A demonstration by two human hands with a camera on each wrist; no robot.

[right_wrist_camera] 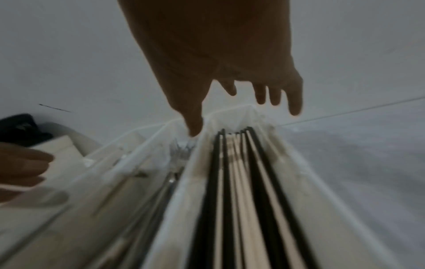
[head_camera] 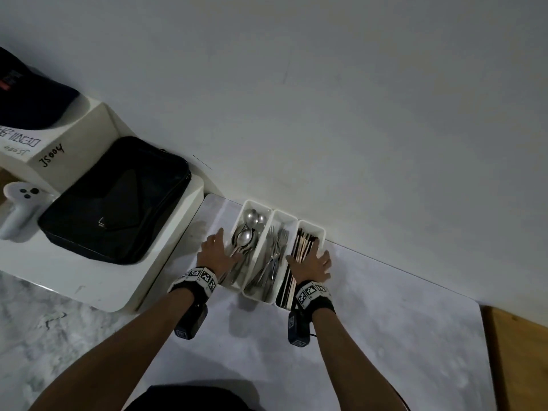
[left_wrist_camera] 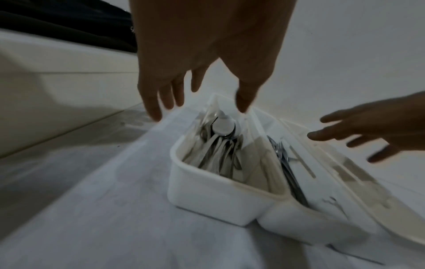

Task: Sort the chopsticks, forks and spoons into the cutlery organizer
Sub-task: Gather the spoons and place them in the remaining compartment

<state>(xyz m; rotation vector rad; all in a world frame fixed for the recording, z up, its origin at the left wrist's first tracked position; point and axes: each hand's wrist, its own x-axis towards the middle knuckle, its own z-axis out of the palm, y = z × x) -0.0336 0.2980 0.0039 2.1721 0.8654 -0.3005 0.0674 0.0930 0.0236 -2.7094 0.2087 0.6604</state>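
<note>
Three white organizer bins (head_camera: 311,225) stand side by side against the wall. The left bin holds spoons (head_camera: 247,235), the middle one forks (head_camera: 277,247), the right one dark and pale chopsticks (head_camera: 302,244). My left hand (head_camera: 215,250) hovers at the spoon bin's left wall, fingers spread and holding nothing. In the left wrist view that left hand (left_wrist_camera: 202,72) hangs above the spoons (left_wrist_camera: 223,127). My right hand (head_camera: 312,262) is spread over the chopstick bin's right side. The right wrist view shows the right hand (right_wrist_camera: 218,54) above the chopsticks (right_wrist_camera: 241,182), its thumb near the forks (right_wrist_camera: 174,156).
A raised white platform (head_camera: 89,280) to the left carries a black case (head_camera: 118,200), a white controller (head_camera: 20,203) and a dark cap (head_camera: 26,96). The wall rises right behind the bins. The pale tabletop (head_camera: 370,321) runs to a wooden surface (head_camera: 519,351) at the right.
</note>
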